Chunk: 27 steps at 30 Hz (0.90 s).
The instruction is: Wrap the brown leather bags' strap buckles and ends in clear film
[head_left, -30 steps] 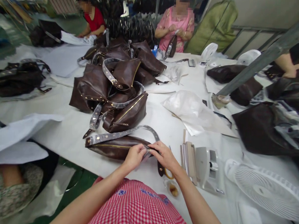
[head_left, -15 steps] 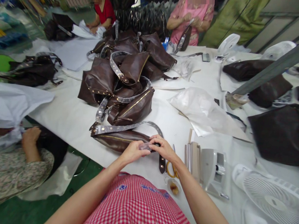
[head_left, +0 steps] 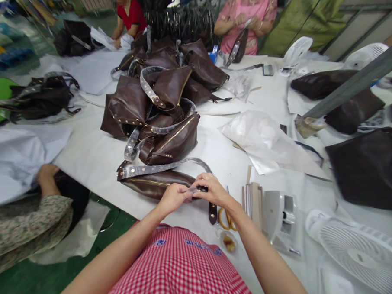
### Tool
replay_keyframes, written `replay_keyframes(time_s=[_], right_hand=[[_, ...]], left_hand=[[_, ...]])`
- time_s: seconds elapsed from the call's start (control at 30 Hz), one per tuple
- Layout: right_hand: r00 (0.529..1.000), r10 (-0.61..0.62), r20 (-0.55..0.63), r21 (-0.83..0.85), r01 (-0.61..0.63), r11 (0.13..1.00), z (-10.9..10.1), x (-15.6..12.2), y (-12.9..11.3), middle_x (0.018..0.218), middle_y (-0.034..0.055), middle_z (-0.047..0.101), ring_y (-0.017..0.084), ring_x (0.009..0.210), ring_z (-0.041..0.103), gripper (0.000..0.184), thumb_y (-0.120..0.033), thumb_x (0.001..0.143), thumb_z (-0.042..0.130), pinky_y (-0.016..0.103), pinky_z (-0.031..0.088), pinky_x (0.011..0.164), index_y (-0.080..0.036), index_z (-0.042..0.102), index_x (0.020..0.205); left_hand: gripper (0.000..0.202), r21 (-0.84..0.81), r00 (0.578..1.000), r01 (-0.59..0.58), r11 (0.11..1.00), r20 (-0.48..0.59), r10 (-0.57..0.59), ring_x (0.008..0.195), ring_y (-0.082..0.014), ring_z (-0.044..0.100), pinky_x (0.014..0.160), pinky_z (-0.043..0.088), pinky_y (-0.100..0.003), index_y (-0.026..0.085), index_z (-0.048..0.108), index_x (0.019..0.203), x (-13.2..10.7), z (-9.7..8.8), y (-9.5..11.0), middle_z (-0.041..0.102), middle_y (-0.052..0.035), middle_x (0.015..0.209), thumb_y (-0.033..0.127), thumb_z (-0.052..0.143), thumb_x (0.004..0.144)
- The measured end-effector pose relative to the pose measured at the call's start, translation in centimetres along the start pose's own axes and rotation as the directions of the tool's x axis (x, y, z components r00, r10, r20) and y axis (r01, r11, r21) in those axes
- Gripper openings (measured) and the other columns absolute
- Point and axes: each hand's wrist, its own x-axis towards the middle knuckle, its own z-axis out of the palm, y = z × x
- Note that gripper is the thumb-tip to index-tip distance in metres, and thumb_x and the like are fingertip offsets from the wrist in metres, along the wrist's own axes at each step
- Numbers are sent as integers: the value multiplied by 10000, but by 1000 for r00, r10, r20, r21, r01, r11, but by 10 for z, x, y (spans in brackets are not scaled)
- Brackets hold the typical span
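My left hand point(head_left: 173, 198) and my right hand point(head_left: 213, 190) meet over the end of a studded strap point(head_left: 159, 168) wrapped in clear plastic film. Both pinch the film-covered strap between fingers and thumbs, and the fingers hide the part they hold. The strap belongs to a dark brown leather bag point(head_left: 153, 184) with a gold zip, lying on the white-covered table point(head_left: 98, 160) just beyond my hands. A dark leather strap tab point(head_left: 212, 213) hangs below my right hand, near yellow-handled scissors point(head_left: 225, 222).
A heap of brown leather bags point(head_left: 152, 106) rises beyond my hands. To the right lie a white iron-like appliance point(head_left: 277, 220), a table fan point(head_left: 356, 258) and a plastic sheet point(head_left: 257, 143). A co-worker's hand point(head_left: 47, 175) is at the left; other co-workers work across the table.
My hands have drawn closer together on the strap end. The view has shifted slightly, and the co-worker's hand at the left has moved from the dark bag toward the white sheet.
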Motion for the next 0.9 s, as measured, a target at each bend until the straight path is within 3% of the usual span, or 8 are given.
replay_keyframes(time_s=[0.1,0.3,0.4,0.6,0.9], right_hand=[[998,-58,31,18,57,998,0,5,-2,857,47,639,210,868,563,101,-347,780,700,364,386,856,-253,736,780],[996,-51,69,131,42,991,-3,7,-3,770,37,649,187,777,587,193,-285,870,547,315,431,767,-230,698,762],[997,-55,51,140,47,989,-2,3,0,817,44,663,189,792,598,179,-210,853,523,316,442,768,-222,693,798],[997,-74,18,129,71,989,1,-4,3,859,44,659,180,836,606,236,-91,814,480,312,464,797,-217,679,816],[958,-287,12,68,286,956,7,-6,20,864,57,638,180,934,595,254,-32,809,477,335,478,859,-190,675,821]], left_hand=[[244,-1,1000,10,1000,3,-10,563,-151,559,558,374,-240,165,678,587,-1,-1,2,647,-10,568,347,581,716],[91,-223,982,179,958,103,-159,581,-148,626,535,423,-228,162,605,743,0,2,4,713,-53,703,231,607,684],[141,-290,972,231,929,116,-205,545,-132,629,501,423,-207,181,517,767,0,2,4,709,-40,695,175,629,681],[210,-329,976,212,920,118,-182,463,-110,609,450,454,-186,201,430,792,-1,0,6,684,3,656,53,527,677],[145,-305,970,242,921,112,-217,414,-84,559,432,459,-188,155,545,730,1,5,6,641,12,617,36,492,666]])
